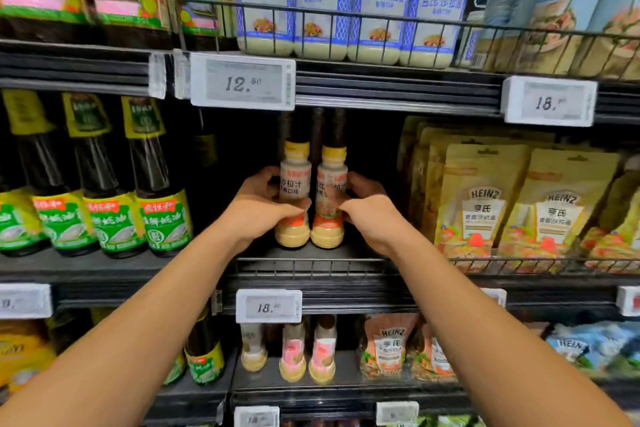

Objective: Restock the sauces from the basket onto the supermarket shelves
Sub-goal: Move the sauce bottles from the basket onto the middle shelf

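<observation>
Two yellow-capped waisted plastic dressing bottles [311, 198]: light, rigid, slick-labelled. Left hand [258, 208] and right hand [367, 206] each grip one at the waist.

Middle shelf, as we see it

On the middle shelf [311, 253] stand two yellow-capped dressing bottles [294, 194], touching, between dark oyster-sauce bottles [162, 184] at left and Heinz pouches [481, 204] at right; behind, perhaps taller dark bottles.

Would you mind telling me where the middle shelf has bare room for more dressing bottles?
There are dark gaps either side of the two yellow-capped bottles held by the left hand and right hand: one toward the oyster sauce bottles, one toward the Heinz pouches. Beyond those it is packed.
</observation>
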The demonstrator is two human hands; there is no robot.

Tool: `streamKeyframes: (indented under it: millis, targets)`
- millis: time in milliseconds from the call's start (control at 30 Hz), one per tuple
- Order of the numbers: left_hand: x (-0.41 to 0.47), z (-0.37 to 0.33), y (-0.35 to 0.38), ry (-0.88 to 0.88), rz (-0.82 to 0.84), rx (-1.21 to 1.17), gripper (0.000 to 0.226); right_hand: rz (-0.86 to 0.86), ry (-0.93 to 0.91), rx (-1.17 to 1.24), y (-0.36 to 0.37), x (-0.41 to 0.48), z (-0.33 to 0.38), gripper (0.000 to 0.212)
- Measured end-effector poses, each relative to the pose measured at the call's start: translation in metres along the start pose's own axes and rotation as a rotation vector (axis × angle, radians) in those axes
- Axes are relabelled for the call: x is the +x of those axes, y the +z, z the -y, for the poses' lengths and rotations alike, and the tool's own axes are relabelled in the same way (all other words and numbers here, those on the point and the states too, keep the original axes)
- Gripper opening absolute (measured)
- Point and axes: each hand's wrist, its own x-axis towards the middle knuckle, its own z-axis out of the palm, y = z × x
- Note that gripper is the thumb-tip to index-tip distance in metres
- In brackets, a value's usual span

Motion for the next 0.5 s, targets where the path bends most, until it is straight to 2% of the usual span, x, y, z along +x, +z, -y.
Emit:
streamKeyframes:
  millis: [200,300,433,500]
  targets:
    - [0.005,0.008,0.000,-0.033,0.033,0.013,0.065,0.027,-0.001,0.032,0.004,0.004,-0.003,0.039]
    - [0.004,0.004,-0.004,-0.069,0.057,0.109,0.070,0.046,0.001,0.000,0.000,0.003,-0.004,0.041]
    - [-0.001,-0.001,-0.017,-0.122,0.197,0.424,0.086,0.032,0.048,-0.287,-0.014,-0.006,-0.002,0.064]
    - [-0.001,-0.003,-0.017,-0.155,0.246,0.549,0.086,0.049,0.123,-0.472,-0.017,-0.009,0.000,0.063]
